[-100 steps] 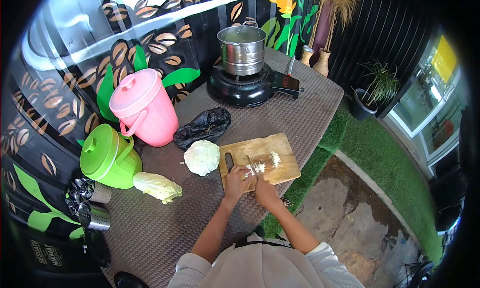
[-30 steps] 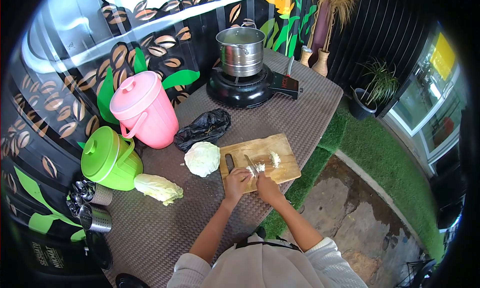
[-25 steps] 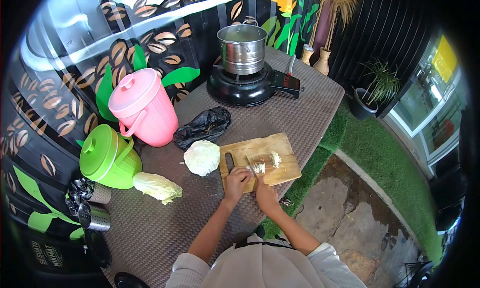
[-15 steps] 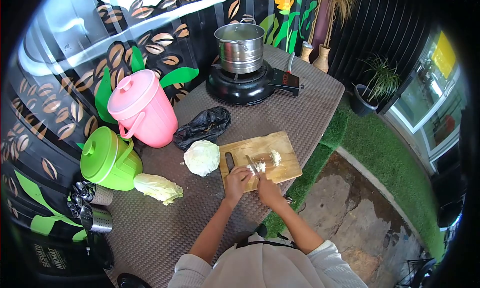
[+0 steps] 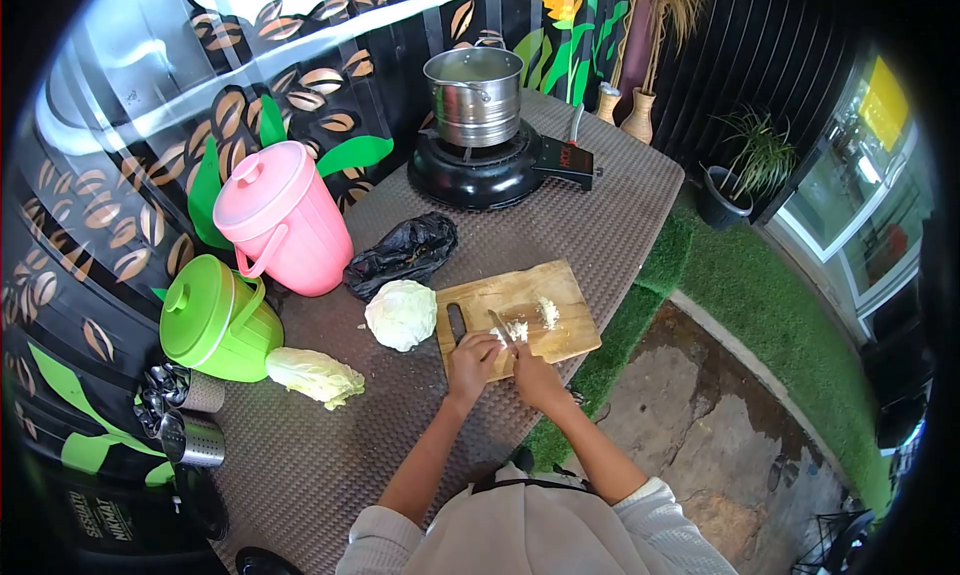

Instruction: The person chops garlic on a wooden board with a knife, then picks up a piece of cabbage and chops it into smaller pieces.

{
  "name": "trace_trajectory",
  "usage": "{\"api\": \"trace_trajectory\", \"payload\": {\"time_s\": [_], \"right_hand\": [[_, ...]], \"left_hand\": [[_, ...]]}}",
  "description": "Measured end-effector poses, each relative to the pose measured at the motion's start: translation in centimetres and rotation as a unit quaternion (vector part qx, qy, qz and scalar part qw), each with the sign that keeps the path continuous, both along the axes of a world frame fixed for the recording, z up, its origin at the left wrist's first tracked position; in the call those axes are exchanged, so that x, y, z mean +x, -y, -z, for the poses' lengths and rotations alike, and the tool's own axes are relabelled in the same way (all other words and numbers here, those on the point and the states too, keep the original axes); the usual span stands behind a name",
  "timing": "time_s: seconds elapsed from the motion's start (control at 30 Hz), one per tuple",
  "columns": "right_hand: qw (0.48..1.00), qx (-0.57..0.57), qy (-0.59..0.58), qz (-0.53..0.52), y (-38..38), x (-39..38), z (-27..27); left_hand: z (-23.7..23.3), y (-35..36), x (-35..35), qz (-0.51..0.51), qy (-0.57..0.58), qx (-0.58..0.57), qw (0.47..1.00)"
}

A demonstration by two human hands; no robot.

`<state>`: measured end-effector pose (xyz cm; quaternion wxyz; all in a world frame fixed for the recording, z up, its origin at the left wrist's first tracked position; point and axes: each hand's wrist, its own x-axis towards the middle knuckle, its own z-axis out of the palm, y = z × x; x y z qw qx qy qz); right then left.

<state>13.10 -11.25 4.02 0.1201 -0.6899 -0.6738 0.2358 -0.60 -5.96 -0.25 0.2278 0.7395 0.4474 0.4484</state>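
My right hand (image 5: pixel 536 374) is closed round the handle of a knife (image 5: pixel 499 325), whose blade points up and left over the wooden cutting board (image 5: pixel 570 315). Close beside it, my left hand (image 5: pixel 474 360) has its fingers bent together at a small white piece near the blade; what exactly it pinches is too small to name. White chopped bits (image 5: pixel 518 330) lie by the blade, and a second little heap of chopped white bits (image 5: pixel 548 313) sits farther right on the board. Just left of the board rests a round pale cabbage (image 5: pixel 401 315).
A napa cabbage (image 5: pixel 315 375) lies near a green lidded bucket (image 5: pixel 222 320) and a pink lidded jug (image 5: pixel 285 220). Behind the cabbage is a crumpled black plastic bag (image 5: pixel 402 255). A steel pot (image 5: pixel 475 105) stands on a black portable stove (image 5: pixel 470 175). Cutlery holders (image 5: pixel 193 438) stand at left.
The view has shifted very slightly. Both hands and the knife stay at nearly the same place on the board, and the two white heaps look much the same.
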Motion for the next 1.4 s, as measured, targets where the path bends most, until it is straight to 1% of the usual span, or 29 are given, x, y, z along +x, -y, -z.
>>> {"api": "trace_trajectory", "payload": {"time_s": [0.03, 0.07, 0.13, 0.17, 0.23, 0.37, 0.43, 0.47, 0.53, 0.57, 0.63, 0.67, 0.73, 0.8, 0.87, 0.93, 1.07, 1.13, 1.17, 1.23, 1.3, 1.4], "right_hand": [[1.000, -0.025, 0.013, 0.014, 0.1, -0.1, -0.1], [0.999, -0.025, 0.014, 0.014, 0.3, -0.3, 0.2], [0.996, 0.001, 0.075, 0.040, 0.7, -1.0, 1.1], [0.996, 0.000, 0.075, 0.040, 0.7, -1.4, 1.6], [0.993, 0.024, 0.109, 0.047, 0.9, -2.0, 2.3], [0.997, 0.039, 0.064, 0.034, -1.2, -1.4, 2.3], [1.000, -0.017, 0.003, 0.022, -1.9, -0.5, 0.3], [1.000, -0.016, 0.002, 0.022, -1.6, -0.1, -0.1], [1.000, -0.016, -0.007, -0.013, -1.1, 0.6, -0.3], [1.000, -0.017, -0.006, -0.014, -0.6, 0.4, 0.0], [0.997, -0.007, 0.074, -0.010, 0.6, -0.2, 0.6], [0.997, -0.007, 0.075, -0.012, 0.8, -0.6, 0.9], [0.997, -0.028, 0.036, 0.059, 1.2, -1.6, 0.8], [0.998, -0.021, 0.032, 0.059, 0.2, -1.7, 1.2], [0.998, -0.009, 0.026, 0.058, -0.8, -1.3, 1.2], [0.999, -0.024, 0.036, 0.021, -1.5, -0.8, 0.4], [0.999, -0.029, 0.028, -0.016, -0.7, -0.3, -1.0], [0.999, -0.034, 0.023, 0.018, 0.3, -0.7, -0.6], [0.999, -0.033, 0.024, 0.017, 0.8, -1.0, -0.1], [0.998, -0.001, 0.038, 0.056, 1.3, -1.9, 0.8], [0.998, -0.009, 0.039, 0.053, 1.5, -2.1, 1.3], [0.998, -0.012, 0.037, 0.044, 0.8, -1.6, 1.5]], "left_hand": [[0.1, 0.0, 0.1, 0.000, 0.002, 0.000, 1.000], [0.1, 0.0, 0.0, 0.001, 0.006, -0.011, 1.000], [-0.2, -0.1, -0.1, -0.001, 0.010, -0.022, 1.000], [-0.3, -0.1, 0.0, -0.001, 0.010, -0.021, 1.000], [-0.1, 0.1, -0.2, 0.001, 0.009, -0.020, 1.000], [-0.2, -0.1, 0.0, 0.014, 0.016, -0.005, 1.000], [-0.2, 0.3, 0.0, 0.009, 0.009, -0.002, 1.000], [-0.3, 0.3, 0.0, 0.008, 0.009, -0.002, 1.000], [-0.4, 0.3, 0.0, 0.005, 0.011, -0.004, 1.000], [-0.4, 0.2, 0.0, 0.003, 0.008, -0.006, 1.000], [-0.2, 0.1, 0.0, 0.002, 0.006, -0.008, 1.000], [-0.1, 0.1, 0.0, 0.004, 0.007, -0.007, 1.000], [-0.2, 0.1, -0.2, 0.007, 0.007, -0.006, 1.000], [-0.2, 0.1, -0.2, 0.015, -0.020, 0.013, 1.000], [-0.3, 0.2, -0.1, 0.016, -0.011, 0.014, 1.000], [-0.6, 0.3, -0.1, 0.016, -0.004, 0.014, 1.000], [-0.7, 0.5, 0.0, 0.010, 0.007, 0.010, 1.000], [-0.2, 0.2, -0.1, 0.008, 0.009, 0.003, 1.000], [0.0, 0.1, -0.2, 0.013, 0.001, 0.009, 1.000], [0.0, 0.0, -0.2, 0.016, -0.007, 0.014, 1.000], [-0.2, 0.2, -0.2, 0.021, -0.023, 0.041, 0.999], [-0.8, 0.4, -0.1, 0.021, -0.020, 0.044, 0.999]]}}
